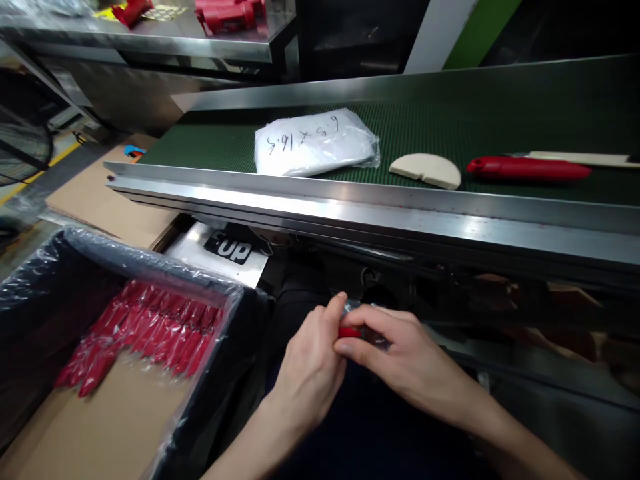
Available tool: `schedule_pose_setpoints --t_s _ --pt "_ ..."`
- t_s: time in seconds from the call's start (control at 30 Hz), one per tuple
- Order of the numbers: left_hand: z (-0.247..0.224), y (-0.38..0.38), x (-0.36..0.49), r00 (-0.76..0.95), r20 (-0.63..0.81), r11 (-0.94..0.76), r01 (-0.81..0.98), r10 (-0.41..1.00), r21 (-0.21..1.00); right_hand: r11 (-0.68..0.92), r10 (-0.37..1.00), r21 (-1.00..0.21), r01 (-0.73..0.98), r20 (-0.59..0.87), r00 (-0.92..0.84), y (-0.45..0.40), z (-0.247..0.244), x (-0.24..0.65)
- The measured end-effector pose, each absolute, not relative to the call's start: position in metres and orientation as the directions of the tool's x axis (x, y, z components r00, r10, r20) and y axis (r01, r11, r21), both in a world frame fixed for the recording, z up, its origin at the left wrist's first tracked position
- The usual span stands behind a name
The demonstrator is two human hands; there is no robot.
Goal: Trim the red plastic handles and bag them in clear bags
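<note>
Above my lap, my left hand [311, 357] is closed round a red plastic piece [350, 332], of which only a short stretch shows between the two hands. My right hand [400, 347] pinches that same piece with thumb and forefinger. Something clear like plastic film glints around it; most of the piece is hidden by my fingers. Beyond the hands, a longer red handle-shaped piece [530, 169] rests on the green conveyor belt [215, 137]. Beside it lies a cream half-round piece [425, 169].
A black bin [240, 333] lined with clear film stands at left, holding rows of bagged red pieces [165, 320] on cardboard. On the belt lie a white plastic-wrapped packet [315, 141] and a long cream strip [585, 158]. The belt's metal rail [380, 203] runs across in front.
</note>
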State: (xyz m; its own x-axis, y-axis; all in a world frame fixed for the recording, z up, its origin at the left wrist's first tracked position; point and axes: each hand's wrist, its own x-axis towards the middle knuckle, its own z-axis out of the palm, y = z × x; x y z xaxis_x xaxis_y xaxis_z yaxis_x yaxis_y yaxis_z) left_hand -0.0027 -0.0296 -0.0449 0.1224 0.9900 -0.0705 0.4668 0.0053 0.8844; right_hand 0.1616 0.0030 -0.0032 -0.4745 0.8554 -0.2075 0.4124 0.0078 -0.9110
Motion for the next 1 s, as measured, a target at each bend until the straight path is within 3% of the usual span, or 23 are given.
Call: schedule_pose_setpoints --t_s 0.07,0.13,0.23,0.3,0.53,0.7,0.83,1.0 --pt "-0.048 -0.03 -0.003 0.138 -0.036 -0.04 0.509 0.99 0.86 0.073 0.868 -0.914 0.4 -0.14 -0.476 0.002 0.001 0.164" --pt "-0.05 -0.027 -0.006 0.077 -0.028 -0.019 0.546 0.997 0.838 0.133 0.938 -0.896 0.423 -0.024 -0.346 -0.001 0.004 0.171" --pt "-0.051 -0.018 -0.016 -0.053 -0.097 0.11 0.53 0.994 0.841 0.21 0.977 -0.833 0.511 0.205 -0.068 -0.008 0.007 0.187" --pt "-0.047 -0.011 -0.022 -0.107 -0.18 0.209 0.459 0.978 0.864 0.247 0.955 -0.789 0.563 0.297 -0.003 -0.015 0.008 0.196" --pt "-0.032 -0.003 -0.022 -0.152 -0.33 0.353 0.161 0.932 0.922 0.592 0.787 -0.486 0.644 0.521 -0.33 -0.031 0.004 0.194" --pt "-0.032 -0.006 -0.022 -0.161 -0.348 0.357 0.03 0.924 0.934 0.735 0.664 -0.335 0.59 0.533 -0.525 -0.023 0.0 0.192" --pt "-0.034 -0.01 -0.025 -0.152 -0.292 0.297 0.012 0.944 0.955 0.784 0.619 -0.323 0.53 0.467 -0.631 -0.02 -0.007 0.196" --pt "-0.045 -0.018 -0.028 -0.151 -0.148 0.169 0.144 0.978 0.975 0.87 0.493 -0.235 0.434 0.449 -0.745 -0.009 -0.018 0.194"
